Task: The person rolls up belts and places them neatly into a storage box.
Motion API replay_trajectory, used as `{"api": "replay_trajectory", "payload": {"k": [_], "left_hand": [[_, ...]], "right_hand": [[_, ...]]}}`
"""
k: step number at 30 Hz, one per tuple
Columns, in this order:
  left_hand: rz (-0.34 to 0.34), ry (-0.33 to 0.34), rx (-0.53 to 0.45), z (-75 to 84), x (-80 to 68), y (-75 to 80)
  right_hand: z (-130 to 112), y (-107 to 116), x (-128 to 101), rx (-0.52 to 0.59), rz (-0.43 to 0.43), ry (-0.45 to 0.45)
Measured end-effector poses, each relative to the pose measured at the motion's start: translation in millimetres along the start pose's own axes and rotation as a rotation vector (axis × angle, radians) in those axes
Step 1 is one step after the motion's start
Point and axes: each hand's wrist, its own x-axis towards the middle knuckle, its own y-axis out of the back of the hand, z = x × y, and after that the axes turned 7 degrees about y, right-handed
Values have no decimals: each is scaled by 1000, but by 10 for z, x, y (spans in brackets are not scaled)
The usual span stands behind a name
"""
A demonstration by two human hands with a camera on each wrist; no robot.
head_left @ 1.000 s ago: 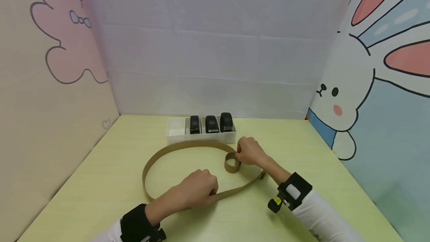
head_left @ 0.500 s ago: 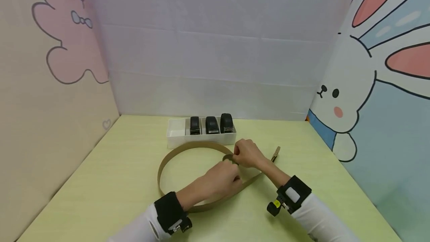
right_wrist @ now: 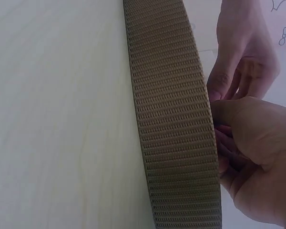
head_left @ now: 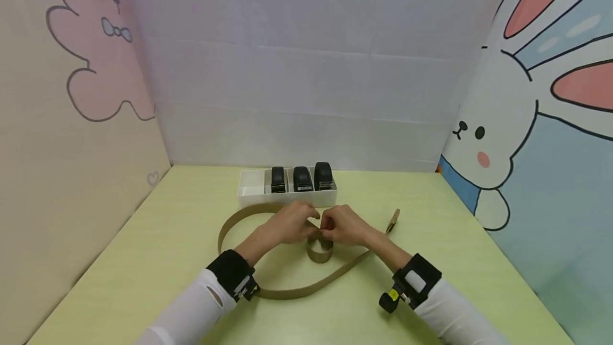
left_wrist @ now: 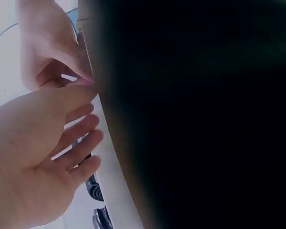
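A tan webbing belt (head_left: 287,295) stands on edge on the table in a wide loop, its ribbed weave (right_wrist: 176,119) large in the right wrist view. Between the hands a small coil (head_left: 319,256) is rolled in it. My right hand (head_left: 347,226) pinches the belt at the top of the coil. From the other side, my left hand (head_left: 287,223) pinches it there between thumb and fingertips, the two hands' fingertips nearly meeting. The left hand's other fingers (left_wrist: 81,148) are spread loosely. A brass-coloured metal end (head_left: 394,220) of the belt lies beyond the right forearm.
Behind the hands stands a white divided box (head_left: 251,199). Three black rolls (head_left: 278,180) with metal fronts sit in its compartments; the leftmost section shows none. Printed cloth walls enclose the pale yellow table (head_left: 158,260) at the back and sides.
My left hand has come from the near stretch of belt, rightward and then back, up to the coil's far side. The coil shows nearer and further left. The metal end has swung outward.
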Motion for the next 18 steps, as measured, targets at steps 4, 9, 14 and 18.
{"api": "replay_trajectory", "payload": {"k": [4,9,14,18], "left_hand": [[-56,32,-35,89,10,67],[-102,36,-58,104,30,102],[-101,1,-30,101,34,107],[-111,-11,-6,2,52,17]], "right_hand": [[390,-233,17,20,42,96],[582,-378,21,-32,80,102],[613,-387,-19,-9,82,90],[236,-180,-177,-34,107,55]]}}
